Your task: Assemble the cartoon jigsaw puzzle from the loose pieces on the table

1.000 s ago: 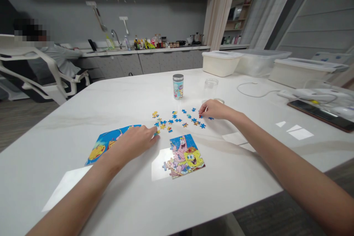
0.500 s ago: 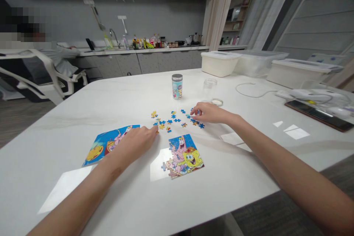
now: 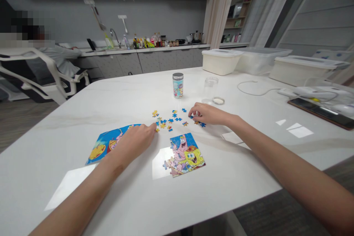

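Loose jigsaw puzzle pieces (image 3: pixel 178 119), blue and yellow, lie scattered on the white table (image 3: pixel 124 202). My right hand (image 3: pixel 206 113) is at their right side, fingers curled down and closed on a blue puzzle piece (image 3: pixel 191 117). At the left edge of the scatter, my left hand (image 3: pixel 141 135) has its fingers bent and together by a few pieces; its fingertips are partly hidden. Between my forearms sits a partly joined puzzle (image 3: pixel 188 155) of a pink and a yellow cartoon figure, its left edge uneven. A blue picture sheet (image 3: pixel 106 142) is partly covered by my left hand and forearm.
A printed tin with a metal lid (image 3: pixel 178 86) stands behind the pieces. Right of it are a clear jar (image 3: pixel 211 86) and a ring-shaped lid (image 3: pixel 218 100). Storage boxes (image 3: pixel 221 62), a cable (image 3: pixel 249 94) and a dark phone-like slab (image 3: pixel 320 112) lie farther right. A person sits back left.
My right hand's fingertips have shifted slightly left and down over the pieces, onto a blue one. My left hand stays nearly in place. The camera view has shifted slightly.
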`<state>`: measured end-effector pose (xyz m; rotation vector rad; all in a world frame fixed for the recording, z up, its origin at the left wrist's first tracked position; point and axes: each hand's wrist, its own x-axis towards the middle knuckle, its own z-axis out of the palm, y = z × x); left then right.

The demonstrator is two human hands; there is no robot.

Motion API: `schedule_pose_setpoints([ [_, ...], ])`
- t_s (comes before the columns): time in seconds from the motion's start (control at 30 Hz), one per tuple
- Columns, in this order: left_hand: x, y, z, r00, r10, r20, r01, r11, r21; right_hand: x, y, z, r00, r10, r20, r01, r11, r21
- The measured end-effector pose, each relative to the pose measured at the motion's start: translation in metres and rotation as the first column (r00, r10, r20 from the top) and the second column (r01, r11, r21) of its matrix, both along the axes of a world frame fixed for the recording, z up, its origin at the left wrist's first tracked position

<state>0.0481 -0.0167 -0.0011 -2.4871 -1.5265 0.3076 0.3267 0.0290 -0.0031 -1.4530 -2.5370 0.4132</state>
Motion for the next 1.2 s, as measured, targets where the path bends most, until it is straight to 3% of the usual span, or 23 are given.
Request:
schedule_pose_setpoints([
  [0.3, 0.0009, 0.0002, -0.0027, 1.0, -0.021, -0.018, 0.021, 1.0, 0.021, -0.0011, 0.0008, -0.0015, 0.999, 0.041, -0.029, -0.04, 0.998, 0.045],
  [0.57, 0.004, -0.0025, 0.0002, 1.0, 0.002, -0.009, -0.002, 1.0, 0.025, 0.0071, 0.0052, -0.0025, 0.999, -0.016, 0.05, 0.012, 0.997, 0.081],
  [0.83, 0.0017, -0.0004, -0.006, 1.0, -0.017, -0.012, 0.017, 0.999, 0.051, 0.007, 0.0056, -0.002, 0.996, -0.043, 0.083, 0.038, 0.997, 0.063],
  [1.2, 0.0074, -0.0039, -0.0013, 0.999, -0.001, 0.046, 0.0, 1.0, 0.025, 0.0057, 0.0024, 0.0005, 0.997, 0.023, 0.079, -0.027, 0.998, 0.049],
])
